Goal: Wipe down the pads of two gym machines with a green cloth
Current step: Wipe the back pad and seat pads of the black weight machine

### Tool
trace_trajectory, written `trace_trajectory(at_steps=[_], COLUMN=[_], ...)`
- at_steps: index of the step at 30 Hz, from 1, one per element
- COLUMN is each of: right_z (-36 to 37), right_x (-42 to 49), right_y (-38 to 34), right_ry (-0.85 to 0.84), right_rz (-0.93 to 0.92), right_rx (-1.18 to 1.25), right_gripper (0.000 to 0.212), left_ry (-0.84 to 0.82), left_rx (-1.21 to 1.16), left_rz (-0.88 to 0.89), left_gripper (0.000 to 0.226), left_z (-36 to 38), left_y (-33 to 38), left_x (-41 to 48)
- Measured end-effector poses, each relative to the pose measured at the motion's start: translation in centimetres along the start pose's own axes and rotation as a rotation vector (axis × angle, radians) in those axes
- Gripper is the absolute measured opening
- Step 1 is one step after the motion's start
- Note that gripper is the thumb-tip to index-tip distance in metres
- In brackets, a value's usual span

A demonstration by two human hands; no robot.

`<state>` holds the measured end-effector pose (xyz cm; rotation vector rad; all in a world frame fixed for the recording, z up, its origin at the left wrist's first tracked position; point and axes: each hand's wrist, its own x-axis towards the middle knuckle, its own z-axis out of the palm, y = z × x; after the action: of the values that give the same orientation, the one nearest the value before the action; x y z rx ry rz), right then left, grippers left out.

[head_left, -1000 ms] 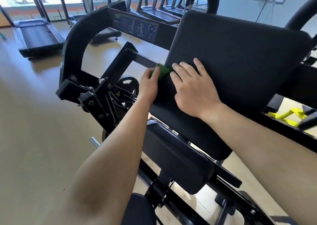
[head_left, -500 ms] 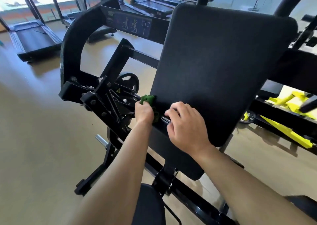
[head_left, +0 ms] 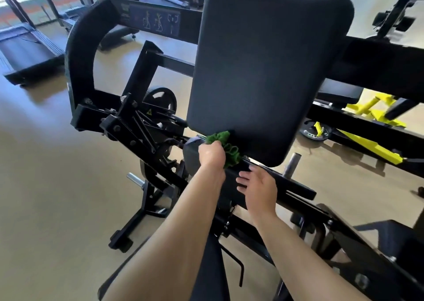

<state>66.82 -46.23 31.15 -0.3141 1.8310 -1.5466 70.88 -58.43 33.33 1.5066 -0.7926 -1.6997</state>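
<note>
**Cloth at the lower corner of the big pad**

- Green cloth (head_left: 223, 148): bunched, pressed against the bottom edge of the large black pad (head_left: 268, 71), at the pad's 7 o'clock corner. Part of the cloth is buried in the fist.
- Left hand (head_left: 211, 155): fingers curled round the cloth, back of the hand to camera; fingertips hidden.
- Right hand (head_left: 261, 189): at 4 o'clock from the cloth, fingers spread and loose, holding nothing, over the black bar (head_left: 296, 187) under the pad. Whether it touches the bar, cannot tell.
- Small dark padded piece (head_left: 191, 153) just at 9 o'clock of the left hand, mostly covered by it.
- Chrome peg (head_left: 292, 164) stands below the pad's 5 o'clock corner.
- Placard (head_left: 158, 22) on the frame at 11 o'clock: figure diagrams, text unreadable.
- Treadmill (head_left: 27, 52) at 10 o'clock, cut off by the frame edge.
- Yellow machine parts (head_left: 376, 149) at 3 o'clock, partly behind a black beam.
</note>
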Motion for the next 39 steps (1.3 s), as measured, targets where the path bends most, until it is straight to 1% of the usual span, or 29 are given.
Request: trace_trajectory(at_steps=[2, 3, 5, 7, 8, 10, 12, 14, 17, 19, 20, 21, 23, 24, 25, 26, 27, 28, 30, 31, 32, 33, 35, 37, 38, 39], right_z=[-0.2, -0.5, -1.0, -1.6, -1.9, -2.4, -2.9, -3.4, -4.2, -5.1, -5.6, -6.1, -7.1, -7.4, -7.3, -6.9, -6.2, -5.4, -3.8, -3.4, -3.4, -3.5, -4.1, -3.9, -3.5, -3.1], right_x=[-0.4, -0.6, -1.0, -1.5, -1.6, -1.8, -1.7, -1.7, -1.6, -0.9, -0.4, 0.0, 0.8, 1.3, 1.7, 2.3, 2.9, 3.4, 4.3, 4.8, 4.9, 4.9, 4.1, 3.0, 2.9, 3.2], right_y=[-1.0, -1.5, -1.7, -1.4, -1.3, -1.4, -1.4, -1.2, -1.6, -2.3, -2.8, -3.5, -5.4, -6.8, -8.3, -9.6, -10.4, -10.5, -8.9, -7.3, -5.6, -3.8, -0.5, 1.0, 0.8, 0.1], right_ry=[0.027, 0.021, -0.025, -0.076, -0.097, -0.108, -0.093, -0.049, 0.061, 0.150, 0.184, 0.215, 0.314, 0.371, 0.403, 0.397, 0.361, 0.329, 0.324, 0.352, 0.379, 0.377, 0.267, 0.171, 0.188, 0.244], right_rz=[0.179, 0.222, 0.261, 0.293, 0.313, 0.342, 0.345, 0.341, 0.313, 0.267, 0.229, 0.164, -0.046, -0.178, -0.320, -0.477, -0.624, -0.731, -0.817, -0.813, -0.753, -0.650, -0.447, -0.281, -0.238, -0.204], right_rx=[0.297, 0.358, 0.396, 0.451, 0.498, 0.580, 0.582, 0.556, 0.500, 0.430, 0.410, 0.406, 0.311, 0.211, 0.115, 0.047, -0.002, -0.069, -0.239, -0.282, -0.282, -0.251, -0.184, -0.122, -0.087, -0.044], right_gripper=[0.028, 0.025, 0.024, 0.023, 0.022, 0.024, 0.026, 0.033, 0.046, 0.058, 0.061, 0.059, 0.050, 0.052, 0.057, 0.060, 0.060, 0.058, 0.055, 0.053, 0.052, 0.050, 0.046, 0.041, 0.039, 0.038], left_ry=[-0.013, -0.022, -0.069, -0.128, -0.148, -0.205, -0.269, -0.309, -0.341, -0.421, -0.461, -0.487, -0.458, -0.415, -0.370, -0.336, -0.306, -0.275, -0.218, -0.196, -0.179, -0.166, -0.139, -0.112, -0.107, -0.110], left_rx=[0.023, 0.010, -0.051, -0.105, -0.108, -0.119, -0.093, -0.021, 0.078, 0.144, 0.172, 0.191, 0.220, 0.222, 0.196, 0.148, 0.099, 0.064, 0.049, 0.044, 0.037, 0.034, 0.021, 0.027, 0.050, 0.085], left_rz=[-0.030, -0.047, -0.105, -0.160, -0.180, -0.196, -0.182, -0.142, -0.113, -0.092, -0.058, -0.012, 0.097, 0.133, 0.130, 0.097, 0.064, 0.039, 0.011, -0.002, -0.021, -0.040, -0.050, -0.009, 0.027, 0.064], left_gripper=[0.041, 0.042, 0.037, 0.022, 0.019, 0.022, 0.028, 0.026, 0.024, 0.024, 0.022, 0.019, 0.016, 0.015, 0.015, 0.016, 0.018, 0.020, 0.019, 0.017, 0.014, 0.013, 0.010, 0.008, 0.008, 0.009], left_z=[0.9, 1.1, 1.3, 1.2, 1.1, 0.8, 0.7, 0.7, 0.9, 1.3, 1.6, 1.9, 2.7, 3.0, 3.1, 3.0, 2.7, 2.3, 1.6, 1.2, 1.0, 0.8, 0.4, 0.1, -0.1, -0.3], left_y=[-1.2, -1.6, -2.0, -2.2, -2.5, -3.2, -3.9, -4.7, -6.0, -6.4, -6.4, -6.2, -5.4, -5.0, -4.5, -4.1, -3.9, -3.8, -3.9, -4.0, -4.2, -4.4, -4.7, -4.6, -4.4, -4.3], left_x=[-1.8, -2.5, -3.7, -5.3, -5.9, -6.2, -6.5, -7.1, -8.6, -9.7, -10.1, -10.7, -11.2, -11.2, -11.2, -11.2, -11.0, -10.6, -10.2, -10.0, -9.9, -9.8, -9.5, -8.8, -8.5, -8.2])
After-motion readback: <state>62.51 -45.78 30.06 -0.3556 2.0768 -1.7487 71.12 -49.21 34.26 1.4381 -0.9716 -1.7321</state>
